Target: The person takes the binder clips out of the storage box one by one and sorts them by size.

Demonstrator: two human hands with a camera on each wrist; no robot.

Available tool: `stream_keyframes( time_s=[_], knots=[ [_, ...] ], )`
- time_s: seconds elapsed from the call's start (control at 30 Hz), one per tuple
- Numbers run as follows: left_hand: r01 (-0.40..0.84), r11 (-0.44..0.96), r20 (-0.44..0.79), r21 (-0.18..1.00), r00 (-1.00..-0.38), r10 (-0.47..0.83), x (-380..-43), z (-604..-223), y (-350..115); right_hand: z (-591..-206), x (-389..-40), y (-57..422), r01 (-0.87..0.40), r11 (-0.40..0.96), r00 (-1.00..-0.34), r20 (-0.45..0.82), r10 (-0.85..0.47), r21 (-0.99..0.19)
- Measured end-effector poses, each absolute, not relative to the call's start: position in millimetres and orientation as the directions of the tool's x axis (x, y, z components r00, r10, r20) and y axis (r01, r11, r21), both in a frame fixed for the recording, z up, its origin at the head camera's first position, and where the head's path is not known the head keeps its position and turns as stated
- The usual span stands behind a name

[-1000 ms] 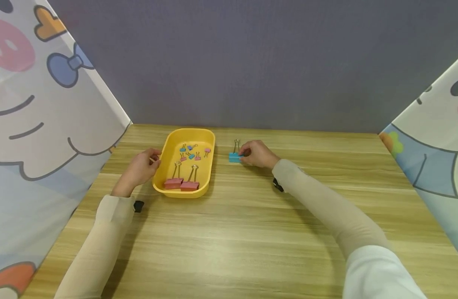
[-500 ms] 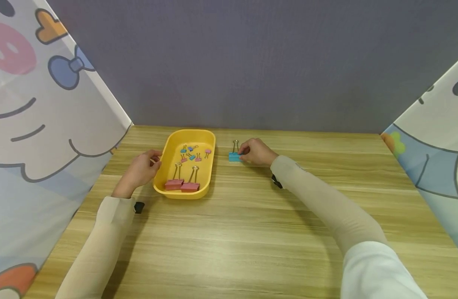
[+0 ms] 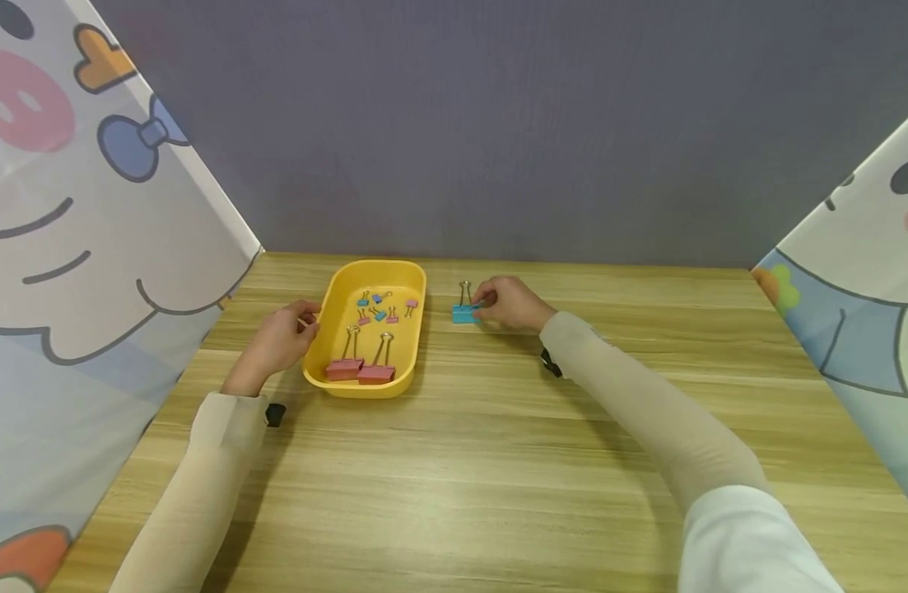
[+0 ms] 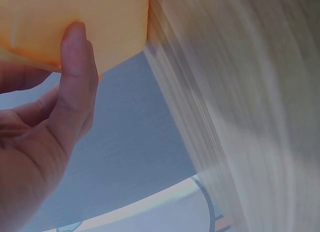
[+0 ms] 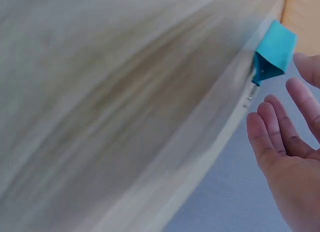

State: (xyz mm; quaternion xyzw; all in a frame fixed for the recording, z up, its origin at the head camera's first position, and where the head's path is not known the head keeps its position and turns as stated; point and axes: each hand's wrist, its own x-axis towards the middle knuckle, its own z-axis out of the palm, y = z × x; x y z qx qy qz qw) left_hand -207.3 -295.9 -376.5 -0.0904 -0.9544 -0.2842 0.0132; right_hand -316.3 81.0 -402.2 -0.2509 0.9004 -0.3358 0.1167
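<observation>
In the head view a blue binder clip (image 3: 465,314) stands on the table with its wire handles pointing away. The fingertips of my right hand (image 3: 514,303) are at the clip's right end. The right wrist view shows these fingers loosely extended beside the clip (image 5: 276,49), not wrapped round it; whether they touch it I cannot tell. A yellow tray (image 3: 314,375) lies to the left. My left hand (image 3: 274,339) is at the tray's left side, with fingertips against its outer wall (image 4: 115,27) in the left wrist view.
Inside the tray lie two large pink binder clips, one (image 3: 345,369) beside the other (image 3: 376,375), and several small pink and blue ones. A grey panel (image 3: 461,140) rises behind the wooden table (image 3: 439,478). Cartoon-printed panels (image 3: 128,288) stand at both sides.
</observation>
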Motion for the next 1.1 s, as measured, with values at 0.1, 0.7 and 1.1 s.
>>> stream_keyframes(
  time_s=[0.1, 0.7, 1.1],
  knots=[
    [0.181, 0.821, 0.08, 0.541, -0.983, 0.164, -207.4, -377.0, -296.1, -395.4, -315.5, 82.2, -0.389, 0.631, -0.848, -0.007, -0.53, -0.672],
    [0.181, 0.823, 0.083, 0.539, -0.983, 0.162, -206.2, -377.2, -295.7, -358.0, -293.9, 68.7, -0.515, 0.534, -0.799, 0.149, -0.583, -0.671],
    [0.183, 0.823, 0.089, 0.538, -0.983, 0.16, -206.0, -377.3, -295.0, -361.6, -285.2, 50.7, -0.554, 0.473, -0.751, 0.165, -0.64, -0.685]
  ],
)
